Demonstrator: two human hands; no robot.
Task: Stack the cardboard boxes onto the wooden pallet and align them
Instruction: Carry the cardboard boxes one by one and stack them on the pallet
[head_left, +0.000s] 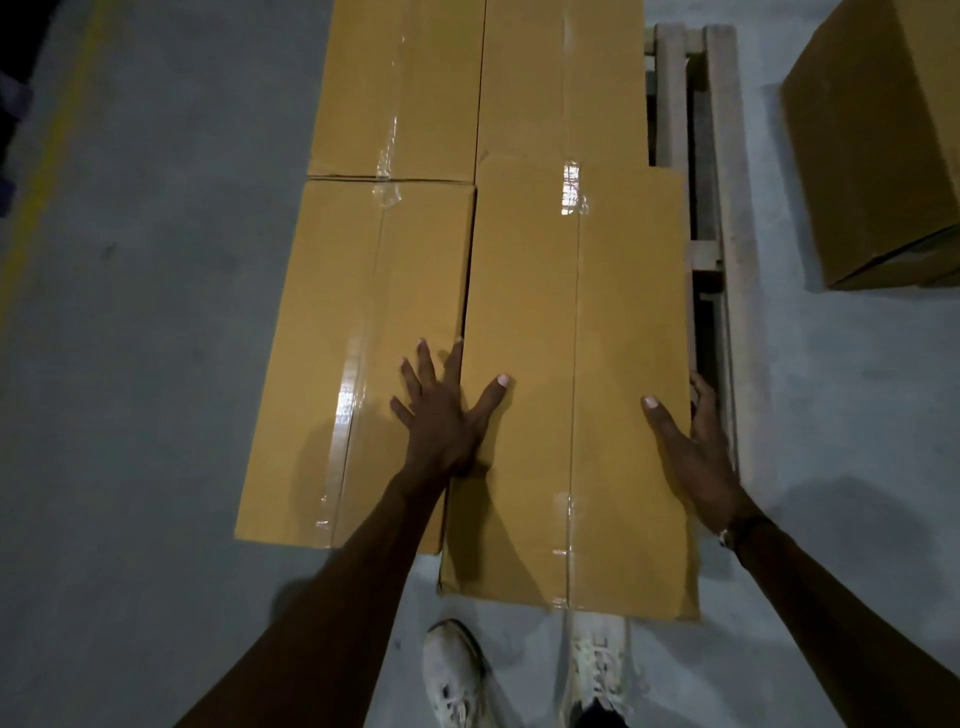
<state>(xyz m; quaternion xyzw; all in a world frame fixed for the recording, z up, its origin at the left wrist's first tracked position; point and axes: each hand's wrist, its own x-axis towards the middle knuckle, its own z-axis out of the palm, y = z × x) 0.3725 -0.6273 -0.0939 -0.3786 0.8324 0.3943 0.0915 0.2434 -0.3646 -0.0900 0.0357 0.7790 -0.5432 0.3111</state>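
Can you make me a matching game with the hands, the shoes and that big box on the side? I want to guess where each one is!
Things:
1. left hand
2. right hand
3. white shoes
4. lone cardboard box

Places:
A. on the grey floor, off to the right of the wooden pallet
B. at the bottom, right below the nearest box
C. fingers spread flat across the seam between two box tops
D. wrapped around the nearest box's right edge, thumb on top

Pairs: 1-C, 2-D, 3-B, 4-A
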